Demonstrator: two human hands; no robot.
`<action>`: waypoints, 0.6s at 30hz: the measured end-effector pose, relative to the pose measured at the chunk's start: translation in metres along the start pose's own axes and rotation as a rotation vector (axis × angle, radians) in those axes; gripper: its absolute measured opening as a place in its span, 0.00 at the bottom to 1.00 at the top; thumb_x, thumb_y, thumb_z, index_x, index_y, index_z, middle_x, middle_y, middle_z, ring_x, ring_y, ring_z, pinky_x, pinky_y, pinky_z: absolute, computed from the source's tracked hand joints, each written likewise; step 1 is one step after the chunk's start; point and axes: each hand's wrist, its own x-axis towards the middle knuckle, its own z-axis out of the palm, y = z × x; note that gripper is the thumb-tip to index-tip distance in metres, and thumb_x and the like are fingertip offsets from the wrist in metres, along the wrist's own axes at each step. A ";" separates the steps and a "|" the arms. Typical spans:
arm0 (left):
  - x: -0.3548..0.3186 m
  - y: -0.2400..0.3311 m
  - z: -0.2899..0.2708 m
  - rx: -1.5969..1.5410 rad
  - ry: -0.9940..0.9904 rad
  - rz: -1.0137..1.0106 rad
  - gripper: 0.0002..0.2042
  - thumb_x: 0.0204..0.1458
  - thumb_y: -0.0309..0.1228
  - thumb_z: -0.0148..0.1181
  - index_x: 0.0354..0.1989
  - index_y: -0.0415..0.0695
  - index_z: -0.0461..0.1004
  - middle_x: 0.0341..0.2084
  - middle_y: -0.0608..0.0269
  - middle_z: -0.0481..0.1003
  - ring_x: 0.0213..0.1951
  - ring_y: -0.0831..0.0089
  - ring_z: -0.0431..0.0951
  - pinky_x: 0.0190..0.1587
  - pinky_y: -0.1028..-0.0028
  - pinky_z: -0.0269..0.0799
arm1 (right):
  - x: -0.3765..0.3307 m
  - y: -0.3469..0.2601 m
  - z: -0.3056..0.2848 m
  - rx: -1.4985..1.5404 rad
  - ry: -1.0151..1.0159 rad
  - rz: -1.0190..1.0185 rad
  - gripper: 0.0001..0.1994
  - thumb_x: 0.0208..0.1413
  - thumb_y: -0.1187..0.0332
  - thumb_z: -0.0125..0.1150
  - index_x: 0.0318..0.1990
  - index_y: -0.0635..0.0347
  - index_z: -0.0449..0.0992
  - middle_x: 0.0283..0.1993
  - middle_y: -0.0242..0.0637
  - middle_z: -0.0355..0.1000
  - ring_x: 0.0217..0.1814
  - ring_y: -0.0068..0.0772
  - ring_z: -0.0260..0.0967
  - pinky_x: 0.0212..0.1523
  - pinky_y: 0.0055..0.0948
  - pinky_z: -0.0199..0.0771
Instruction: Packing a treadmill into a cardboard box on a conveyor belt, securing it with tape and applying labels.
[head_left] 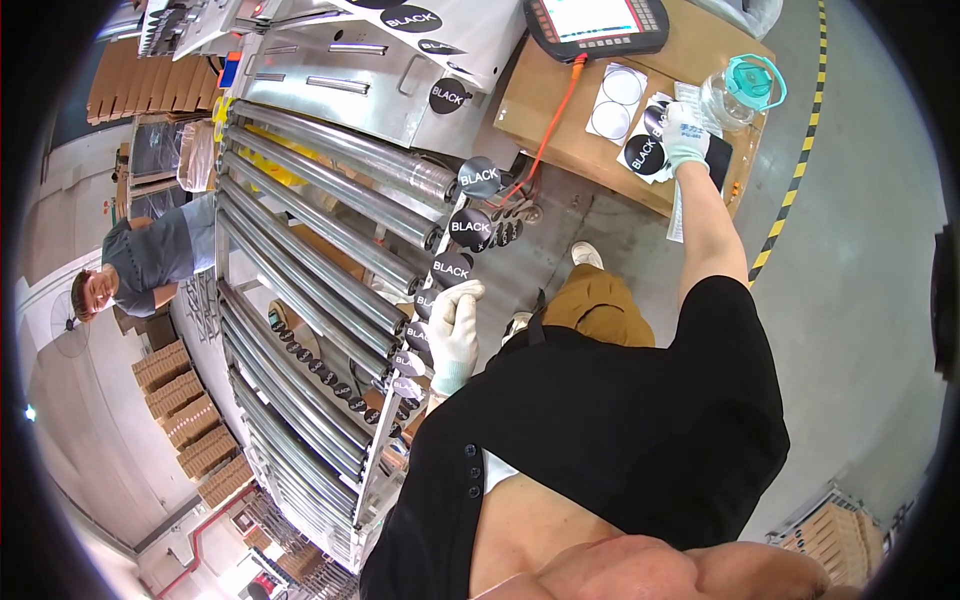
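Observation:
My left hand [455, 335], in a white glove, has its fingers curled together beside the side rail of the roller conveyor [330, 220]. Anything pinched in it is too small to make out. A row of black round stickers [451, 267] runs along that rail, right next to the hand. My right hand [684, 135], also gloved, reaches over a cardboard box [550, 110]. Its fingers are closed at the edge of a black round sticker [656, 119], which they partly cover. Another black round sticker [643, 154] lies beside it, near a white sheet with two circles [615, 103].
A clear jug with a teal lid [752, 85] and a handheld control panel [597, 25] with an orange cable [562, 105] stand on the box. Another person [150, 255] is beyond the conveyor, near stacked cardboard [185, 400]. Yellow-black tape [795, 175] marks the floor.

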 end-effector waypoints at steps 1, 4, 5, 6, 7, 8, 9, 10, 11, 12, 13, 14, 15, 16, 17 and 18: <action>0.000 0.000 0.000 0.023 -0.001 -0.006 0.07 0.58 0.21 0.48 0.39 0.36 0.72 0.38 0.61 0.75 0.42 0.76 0.73 0.50 0.76 0.67 | 0.000 -0.002 -0.001 0.001 0.000 0.000 0.07 0.53 0.66 0.50 0.39 0.52 0.71 0.41 0.40 0.71 0.45 0.44 0.72 0.40 0.43 0.74; 0.003 -0.005 0.001 0.002 -0.030 0.074 0.07 0.58 0.21 0.48 0.39 0.36 0.73 0.38 0.61 0.75 0.42 0.76 0.73 0.50 0.76 0.67 | -0.001 -0.004 -0.005 -0.034 0.008 0.005 0.07 0.52 0.66 0.50 0.37 0.53 0.72 0.41 0.39 0.71 0.44 0.44 0.72 0.41 0.41 0.74; 0.004 -0.005 0.001 0.003 -0.034 0.075 0.07 0.58 0.21 0.48 0.39 0.36 0.73 0.38 0.61 0.75 0.42 0.76 0.73 0.50 0.76 0.67 | 0.000 0.000 -0.001 -0.092 0.051 -0.031 0.08 0.52 0.66 0.51 0.38 0.52 0.72 0.42 0.38 0.71 0.44 0.44 0.71 0.42 0.41 0.72; 0.004 -0.002 0.002 0.020 -0.037 0.079 0.07 0.58 0.21 0.48 0.39 0.36 0.73 0.38 0.61 0.75 0.42 0.76 0.73 0.50 0.76 0.67 | 0.000 0.000 -0.001 -0.150 0.093 -0.069 0.08 0.51 0.66 0.51 0.38 0.51 0.73 0.43 0.37 0.71 0.43 0.44 0.71 0.43 0.41 0.70; 0.004 -0.001 0.002 0.037 -0.041 0.082 0.07 0.58 0.22 0.48 0.39 0.36 0.73 0.38 0.61 0.75 0.42 0.76 0.73 0.50 0.77 0.67 | -0.002 -0.001 -0.003 -0.149 0.093 -0.067 0.08 0.51 0.66 0.51 0.38 0.51 0.73 0.43 0.37 0.71 0.43 0.44 0.71 0.43 0.41 0.70; 0.005 -0.002 0.002 0.038 -0.041 0.083 0.07 0.58 0.22 0.48 0.39 0.36 0.73 0.38 0.61 0.75 0.42 0.76 0.73 0.50 0.77 0.67 | -0.004 -0.003 -0.008 -0.211 0.139 -0.093 0.08 0.50 0.66 0.52 0.37 0.51 0.74 0.43 0.35 0.71 0.45 0.41 0.70 0.44 0.41 0.69; 0.005 -0.003 0.002 0.038 -0.044 0.080 0.07 0.58 0.22 0.48 0.39 0.36 0.73 0.38 0.61 0.75 0.42 0.77 0.73 0.50 0.77 0.67 | -0.006 -0.005 -0.014 -0.275 0.185 -0.117 0.08 0.48 0.65 0.53 0.36 0.51 0.75 0.43 0.33 0.71 0.46 0.39 0.69 0.45 0.40 0.68; 0.006 -0.004 0.002 0.038 -0.047 0.077 0.07 0.58 0.22 0.48 0.39 0.36 0.73 0.38 0.61 0.75 0.42 0.77 0.73 0.50 0.77 0.67 | -0.006 -0.006 -0.015 -0.276 0.184 -0.115 0.08 0.48 0.65 0.53 0.36 0.51 0.75 0.43 0.33 0.71 0.46 0.39 0.69 0.45 0.40 0.68; 0.006 -0.003 0.002 0.039 -0.050 0.077 0.07 0.58 0.22 0.48 0.39 0.36 0.73 0.38 0.61 0.75 0.42 0.77 0.73 0.50 0.77 0.67 | -0.007 -0.006 -0.017 -0.282 0.179 -0.097 0.08 0.48 0.65 0.54 0.35 0.50 0.75 0.44 0.32 0.71 0.47 0.37 0.68 0.47 0.39 0.67; 0.006 -0.001 0.003 0.032 -0.048 0.064 0.07 0.58 0.22 0.48 0.39 0.36 0.73 0.38 0.61 0.75 0.42 0.77 0.73 0.50 0.77 0.67 | -0.007 -0.006 -0.018 -0.289 0.175 -0.080 0.08 0.47 0.65 0.54 0.35 0.50 0.75 0.44 0.31 0.71 0.49 0.36 0.67 0.48 0.39 0.65; 0.006 0.000 0.003 0.025 -0.046 0.050 0.07 0.58 0.22 0.48 0.39 0.36 0.73 0.38 0.62 0.75 0.42 0.77 0.73 0.50 0.77 0.67 | -0.007 -0.005 -0.018 -0.289 0.175 -0.077 0.08 0.47 0.65 0.54 0.35 0.50 0.75 0.44 0.31 0.71 0.49 0.36 0.67 0.48 0.39 0.65; 0.007 -0.001 0.004 0.026 -0.048 0.051 0.07 0.58 0.22 0.48 0.39 0.36 0.73 0.38 0.62 0.75 0.42 0.77 0.73 0.50 0.77 0.67 | -0.007 -0.003 -0.018 -0.295 0.163 -0.092 0.08 0.48 0.65 0.54 0.36 0.50 0.76 0.44 0.31 0.70 0.48 0.36 0.67 0.49 0.40 0.64; 0.007 -0.002 0.003 0.024 -0.048 0.060 0.07 0.58 0.22 0.48 0.39 0.36 0.73 0.38 0.62 0.75 0.42 0.77 0.73 0.50 0.77 0.67 | -0.006 -0.003 -0.018 -0.297 0.150 -0.111 0.08 0.49 0.64 0.53 0.36 0.50 0.76 0.44 0.31 0.70 0.48 0.35 0.67 0.49 0.41 0.63; 0.007 -0.002 0.003 0.023 -0.048 0.069 0.07 0.58 0.22 0.48 0.39 0.36 0.73 0.38 0.62 0.75 0.42 0.77 0.73 0.51 0.77 0.67 | -0.004 -0.003 -0.017 -0.295 0.149 -0.114 0.08 0.49 0.64 0.53 0.36 0.50 0.76 0.44 0.31 0.70 0.48 0.35 0.67 0.49 0.41 0.63; 0.007 -0.001 0.003 0.023 -0.043 0.068 0.07 0.58 0.22 0.48 0.39 0.36 0.73 0.38 0.62 0.75 0.42 0.77 0.73 0.51 0.77 0.67 | -0.003 -0.003 -0.017 -0.276 0.152 -0.144 0.08 0.49 0.64 0.53 0.36 0.50 0.76 0.43 0.32 0.70 0.48 0.35 0.67 0.49 0.40 0.63; 0.008 0.001 0.004 0.015 -0.049 0.067 0.07 0.58 0.22 0.48 0.39 0.36 0.73 0.38 0.62 0.75 0.42 0.77 0.73 0.51 0.77 0.67 | -0.003 0.000 -0.018 -0.261 0.154 -0.167 0.08 0.49 0.64 0.53 0.37 0.50 0.76 0.42 0.32 0.71 0.48 0.34 0.68 0.49 0.40 0.63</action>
